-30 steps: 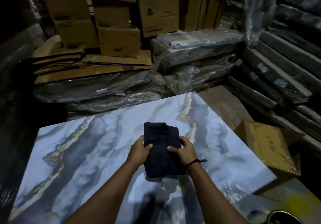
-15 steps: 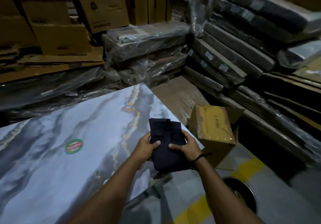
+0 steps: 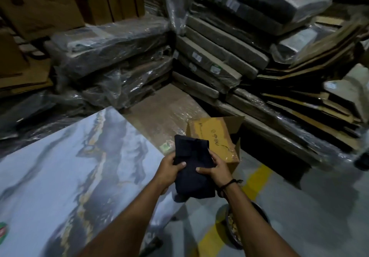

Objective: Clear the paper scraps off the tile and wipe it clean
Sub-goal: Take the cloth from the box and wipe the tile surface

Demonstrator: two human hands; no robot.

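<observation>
sticker [image 3: 2,231]: round green-and-red one on the tile, cut off by the frame edge at roughly 8 o'clock.
tile [image 3: 60,173]: big glossy marble-look slab, blue-grey with gold veins. It fills the view from about 7 to 10 o'clock, and its far corner points toward 12.
wrapped packs [image 3: 111,43]: flat packs in plastic film, stacked behind the tile from 11 round to 2 o'clock.
left hand [image 3: 169,172]: grips the cloth's left side, thumb curled over the top and fingers tucked underneath.
cloth [image 3: 192,169]: dark, folded into a thick rectangle, held up between both hands near the middle of the view, at the tile's 3 o'clock edge. Can't tell if it hangs over the tile or just past it.
right hand [image 3: 216,170]: pinches the cloth's right side, thumb on top, with a black cord on the wrist.
box [image 3: 217,137]: open cardboard one on the floor, at 12 o'clock from the hands.
bowl [image 3: 232,229]: dark and round, on the floor at 5 o'clock, half hidden by the right forearm. There are pale bits inside, too blurry to name.
yellow line [image 3: 257,179]: painted on the floor, beside the bowl.
</observation>
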